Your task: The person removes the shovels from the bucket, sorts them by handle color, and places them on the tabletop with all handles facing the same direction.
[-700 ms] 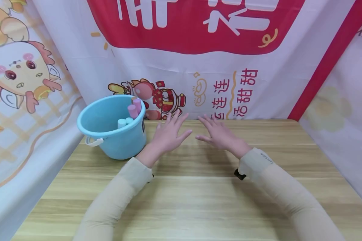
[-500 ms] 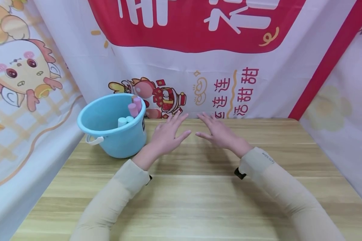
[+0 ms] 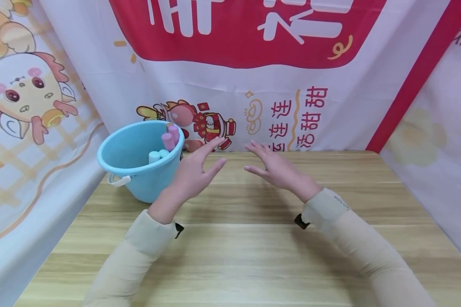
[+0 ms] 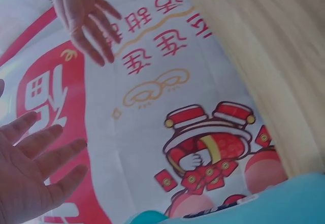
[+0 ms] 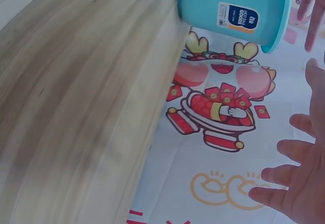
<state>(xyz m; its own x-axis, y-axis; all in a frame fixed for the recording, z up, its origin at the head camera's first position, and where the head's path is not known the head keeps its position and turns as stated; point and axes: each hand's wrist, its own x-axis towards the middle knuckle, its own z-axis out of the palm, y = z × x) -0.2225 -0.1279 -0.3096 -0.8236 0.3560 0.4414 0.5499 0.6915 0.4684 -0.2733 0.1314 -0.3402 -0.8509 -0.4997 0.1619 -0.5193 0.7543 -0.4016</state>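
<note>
My left hand [image 3: 192,175] hovers above the table just right of a light blue bucket [image 3: 153,181], its fingers straight and nothing in its grasp. To its right, my right hand [image 3: 279,169] is also raised over the wood, fingers extended and bare. In the left wrist view the left palm [image 4: 25,178] faces the camera with spread fingers. Pink cylinders [image 3: 169,141] and pale blue cylinders [image 3: 154,157] stick up inside the bucket along its right side. The bucket's lower inside is hidden. A label [image 5: 237,17] on the bucket's side shows in the right wrist view.
The wooden table [image 3: 230,256] reaches back to a printed cloth [image 3: 223,79] hanging behind it. More printed cloth [image 3: 30,140] hangs on the left, and a pale curtain [image 3: 438,153] borders the right. A white handle [image 3: 119,181] is at the bucket's front left.
My left hand has moved left, closer to the bucket, and turned more edge-on. The right hand has barely shifted. The bucket has stayed in place.
</note>
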